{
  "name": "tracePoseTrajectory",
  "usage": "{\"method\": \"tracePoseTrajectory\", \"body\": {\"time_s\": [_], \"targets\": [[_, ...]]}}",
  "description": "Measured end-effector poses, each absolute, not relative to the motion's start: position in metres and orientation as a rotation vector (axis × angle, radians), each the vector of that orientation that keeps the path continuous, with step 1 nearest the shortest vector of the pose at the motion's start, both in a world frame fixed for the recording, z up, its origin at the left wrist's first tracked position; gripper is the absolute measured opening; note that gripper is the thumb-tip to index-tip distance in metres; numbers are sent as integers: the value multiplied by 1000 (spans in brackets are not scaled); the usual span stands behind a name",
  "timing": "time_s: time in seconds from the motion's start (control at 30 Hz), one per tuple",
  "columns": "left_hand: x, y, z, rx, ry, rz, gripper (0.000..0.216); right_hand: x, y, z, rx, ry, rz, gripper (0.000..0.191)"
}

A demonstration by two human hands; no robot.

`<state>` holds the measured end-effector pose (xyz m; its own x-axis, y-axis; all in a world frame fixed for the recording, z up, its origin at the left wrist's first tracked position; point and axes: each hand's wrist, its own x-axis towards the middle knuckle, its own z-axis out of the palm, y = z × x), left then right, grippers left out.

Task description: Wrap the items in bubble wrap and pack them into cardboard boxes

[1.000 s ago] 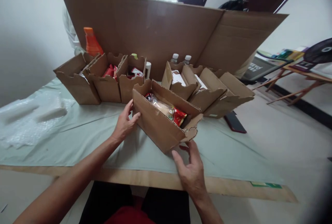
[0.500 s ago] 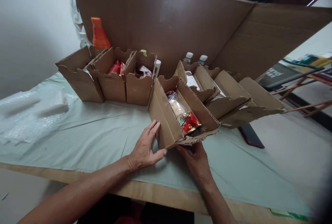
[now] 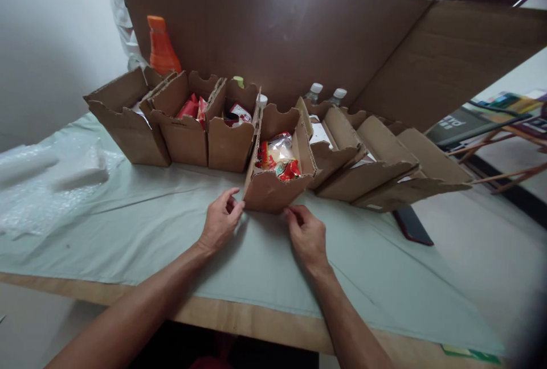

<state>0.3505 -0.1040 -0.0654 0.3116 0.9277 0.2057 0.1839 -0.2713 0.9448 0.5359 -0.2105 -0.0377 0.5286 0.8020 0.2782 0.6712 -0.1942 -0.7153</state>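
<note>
A brown cardboard box [image 3: 276,189] with a notched front stands on the cloth in front of me, holding a clear and red snack packet [image 3: 280,152]. At its lower left front corner is my left hand [image 3: 221,220], fingers bent and thumb tip against the cardboard. My right hand [image 3: 308,237] has its fingers curled and pinched at the lower right front corner. The two hands hold the box between them at its base. Just left of it stands another cardboard box [image 3: 231,144] with a dark red and white packet inside.
More cardboard boxes [image 3: 186,138] stand left, and several tilted boxes [image 3: 363,178] lean on the right. A tall cardboard panel [image 3: 273,33] rises behind, with an orange bottle [image 3: 162,50] before it. Bubble wrap [image 3: 55,181] lies left; a dark flat object [image 3: 412,225] is at the right edge.
The box with the snack packet has gone from tilted and angled to standing more upright, pushed back into the row. Both hands have moved away from me with it.
</note>
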Motion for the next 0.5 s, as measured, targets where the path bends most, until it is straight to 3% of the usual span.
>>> {"method": "tracePoseTrajectory", "body": {"time_s": [0.17,0.27,0.5], "targets": [[354,-110,-70,1501,785,1017,68,511,-213,-39,-1818,-1387,294,25],[356,-114,-73,1451,667,946,87,509,-196,-39,-1729,-1492,326,39],[355,-112,-75,1430,642,769,92,529,-147,-44,-1815,-1448,362,67]]}}
